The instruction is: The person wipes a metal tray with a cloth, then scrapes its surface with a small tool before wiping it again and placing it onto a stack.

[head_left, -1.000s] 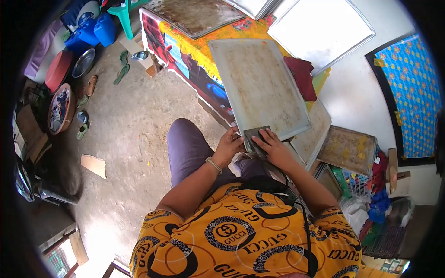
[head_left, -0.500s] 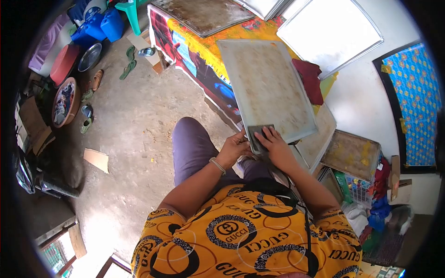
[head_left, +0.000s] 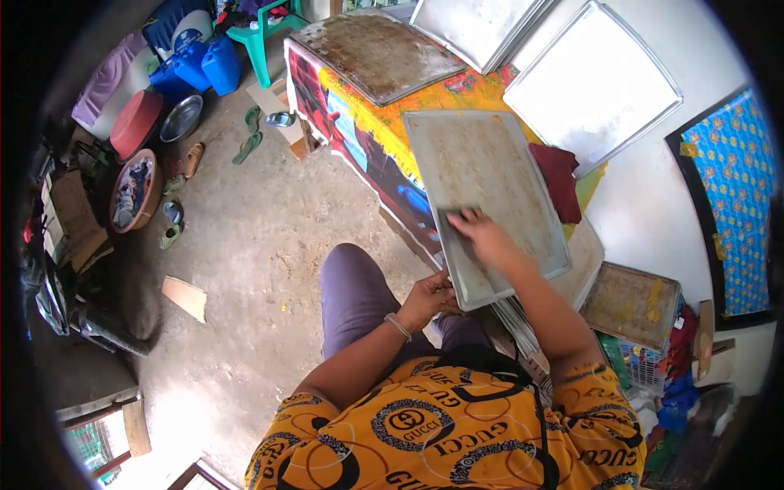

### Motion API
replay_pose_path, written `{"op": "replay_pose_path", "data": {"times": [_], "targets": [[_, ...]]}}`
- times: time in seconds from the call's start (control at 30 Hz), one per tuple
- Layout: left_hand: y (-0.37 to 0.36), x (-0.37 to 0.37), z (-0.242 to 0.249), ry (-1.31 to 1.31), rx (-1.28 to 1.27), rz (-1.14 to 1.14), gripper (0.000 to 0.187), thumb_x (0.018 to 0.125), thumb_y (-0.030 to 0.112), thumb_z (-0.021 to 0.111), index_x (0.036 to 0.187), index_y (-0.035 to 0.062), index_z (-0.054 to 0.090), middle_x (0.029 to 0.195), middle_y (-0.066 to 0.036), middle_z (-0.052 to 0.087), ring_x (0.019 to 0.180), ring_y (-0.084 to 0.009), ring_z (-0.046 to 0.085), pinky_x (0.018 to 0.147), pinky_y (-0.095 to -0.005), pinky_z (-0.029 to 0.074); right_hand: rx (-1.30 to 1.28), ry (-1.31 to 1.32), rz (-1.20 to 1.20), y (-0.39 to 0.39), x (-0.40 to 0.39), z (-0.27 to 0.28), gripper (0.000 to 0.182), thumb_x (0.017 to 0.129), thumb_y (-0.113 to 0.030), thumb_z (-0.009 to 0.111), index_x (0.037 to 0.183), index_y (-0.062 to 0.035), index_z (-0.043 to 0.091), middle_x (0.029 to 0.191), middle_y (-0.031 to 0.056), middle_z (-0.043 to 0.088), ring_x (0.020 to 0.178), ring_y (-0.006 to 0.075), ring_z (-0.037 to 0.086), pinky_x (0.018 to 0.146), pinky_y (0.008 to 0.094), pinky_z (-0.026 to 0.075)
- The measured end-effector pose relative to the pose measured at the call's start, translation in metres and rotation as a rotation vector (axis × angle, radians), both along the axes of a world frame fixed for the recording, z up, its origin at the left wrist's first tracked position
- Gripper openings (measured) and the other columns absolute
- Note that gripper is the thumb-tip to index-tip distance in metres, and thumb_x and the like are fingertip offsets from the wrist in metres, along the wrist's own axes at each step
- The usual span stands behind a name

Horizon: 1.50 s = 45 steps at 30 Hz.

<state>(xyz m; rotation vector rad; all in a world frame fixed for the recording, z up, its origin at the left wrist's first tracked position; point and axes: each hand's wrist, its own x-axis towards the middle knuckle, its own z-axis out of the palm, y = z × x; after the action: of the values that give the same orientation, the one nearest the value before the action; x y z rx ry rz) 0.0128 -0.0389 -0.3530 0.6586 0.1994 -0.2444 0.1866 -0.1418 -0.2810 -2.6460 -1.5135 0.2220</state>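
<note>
A large rimmed metal baking tray [head_left: 498, 175] with brownish stains lies slanted across the near end of the table. My right hand [head_left: 483, 233], slightly blurred, presses a dark grey flat pad [head_left: 457, 220] against the tray's surface near its left rim. Most of the pad is hidden under the fingers. At the tray's near left corner, my left hand [head_left: 433, 298] has its fingers closed on the rim. A dark red cloth [head_left: 557, 181] lies beside the tray's right edge.
The table's cover [head_left: 384, 135] is yellow and printed. Another stained tray [head_left: 376, 53] lies at its far end. White-faced panels [head_left: 592, 86] lean on the wall. At right, a tray [head_left: 630, 304] tops a crate. Sandals [head_left: 247, 147] and cardboard [head_left: 184, 298] lie on the floor.
My right hand has slid the pad from the tray's near corner farther up along its left side. My left hand stays at the near corner. The whole view has shifted slightly.
</note>
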Motion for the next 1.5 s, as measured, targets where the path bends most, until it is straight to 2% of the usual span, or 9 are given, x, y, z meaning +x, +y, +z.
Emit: {"op": "replay_pose_path", "data": {"times": [0.17, 0.3, 0.47, 0.8, 0.93, 1.1, 1.13, 1.23, 1.5], "targets": [[0.0, 0.002, 0.01, 0.04, 0.027, -0.004, 0.053, 0.089, -0.005, 0.047, 0.139, 0.0064, 0.036, 0.104, -0.009, 0.056, 0.087, -0.0202, 0.064, 0.079, -0.036, 0.057, -0.053, 0.043, -0.013, -0.059, -0.056, 0.006, 0.062, 0.075, -0.001, 0.052, 0.133, -0.0216, 0.046, 0.135, 0.0171, 0.045, 0.126, 0.0378, 0.04, 0.105, 0.0432, 0.035], [0.002, 0.005, -0.001, 0.019, 0.033, -0.002, 0.052, 0.089, -0.003, 0.049, 0.139, 0.0059, 0.036, 0.102, -0.008, 0.056, 0.086, -0.0199, 0.065, 0.077, -0.0344, 0.057, 0.022, 0.107, -0.053, -0.005, -0.013, 0.01, 0.057, 0.077, 0.0, 0.049, 0.131, -0.0185, 0.048, 0.135, 0.0177, 0.045, 0.124, 0.0385, 0.043, 0.104, 0.0423, 0.036], [0.004, 0.004, 0.004, 0.03, 0.0, 0.012, 0.053, 0.089, -0.003, 0.05, 0.139, 0.0055, 0.036, 0.097, -0.008, 0.057, 0.085, -0.0217, 0.064, 0.077, -0.038, 0.057, 0.09, -0.105, -0.083, 0.056, 0.046, -0.021, 0.057, 0.077, 0.001, 0.048, 0.131, -0.0175, 0.048, 0.135, 0.0192, 0.045, 0.123, 0.0392, 0.042, 0.102, 0.0425, 0.037], [0.005, 0.004, -0.006, 0.005, 0.012, -0.026, 0.048, 0.09, -0.001, 0.051, 0.136, 0.0064, 0.041, 0.1, -0.007, 0.055, 0.088, -0.0197, 0.063, 0.078, -0.0345, 0.057, 0.031, 0.031, -0.079, 0.003, -0.003, 0.0, 0.06, 0.077, -0.001, 0.05, 0.133, -0.0205, 0.047, 0.135, 0.0175, 0.044, 0.125, 0.0396, 0.041, 0.104, 0.0421, 0.035], [0.005, 0.008, -0.004, 0.01, -0.022, -0.04, 0.045, 0.09, 0.0, 0.051, 0.134, 0.0046, 0.044, 0.101, -0.008, 0.056, 0.089, -0.02, 0.063, 0.079, -0.0344, 0.057, 0.118, 0.018, -0.109, 0.071, 0.087, -0.02, 0.057, 0.078, 0.005, 0.046, 0.129, -0.0208, 0.053, 0.136, 0.0173, 0.045, 0.124, 0.0346, 0.044, 0.104, 0.0391, 0.036], [0.009, 0.009, 0.002, 0.011, 0.032, -0.075, 0.044, 0.09, -0.001, 0.049, 0.133, 0.0022, 0.043, 0.104, -0.009, 0.057, 0.088, -0.0199, 0.064, 0.08, -0.0347, 0.056, 0.066, 0.301, -0.22, 0.114, 0.131, 0.005, 0.055, 0.083, 0.009, 0.038, 0.127, -0.0193, 0.055, 0.136, 0.0153, 0.045, 0.125, 0.0309, 0.044, 0.105, 0.0347, 0.034], [0.009, 0.009, 0.002, 0.013, 0.043, -0.082, 0.043, 0.09, -0.001, 0.048, 0.132, 0.0016, 0.044, 0.104, -0.01, 0.058, 0.087, -0.0197, 0.064, 0.079, -0.0349, 0.057, 0.148, 0.163, -0.133, 0.101, 0.123, 0.0, 0.048, 0.084, 0.0, 0.045, 0.127, -0.0184, 0.054, 0.128, 0.0162, 0.052, 0.116, 0.0351, 0.05, 0.098, 0.0388, 0.041], [0.011, 0.011, -0.004, 0.003, -0.04, -0.106, 0.041, 0.09, 0.0, 0.049, 0.13, 0.0003, 0.046, 0.102, -0.01, 0.058, 0.085, -0.02, 0.064, 0.078, -0.0355, 0.057, 0.111, 0.031, -0.024, 0.041, 0.083, -0.016, 0.053, 0.081, 0.0, 0.049, 0.13, -0.0186, 0.051, 0.134, 0.0174, 0.047, 0.123, 0.0371, 0.043, 0.103, 0.0408, 0.037], [-0.003, 0.008, 0.0, 0.064, -0.005, 0.019, 0.031, 0.09, 0.005, 0.054, 0.119, -0.0019, 0.052, 0.096, -0.011, 0.064, 0.079, -0.0197, 0.065, 0.07, -0.0358, 0.058, -0.104, 0.147, -0.095, -0.151, -0.071, 0.02, 0.067, 0.071, -0.001, 0.055, 0.134, -0.0219, 0.045, 0.14, 0.0132, 0.041, 0.131, 0.0362, 0.034, 0.109, 0.045, 0.029]]}}
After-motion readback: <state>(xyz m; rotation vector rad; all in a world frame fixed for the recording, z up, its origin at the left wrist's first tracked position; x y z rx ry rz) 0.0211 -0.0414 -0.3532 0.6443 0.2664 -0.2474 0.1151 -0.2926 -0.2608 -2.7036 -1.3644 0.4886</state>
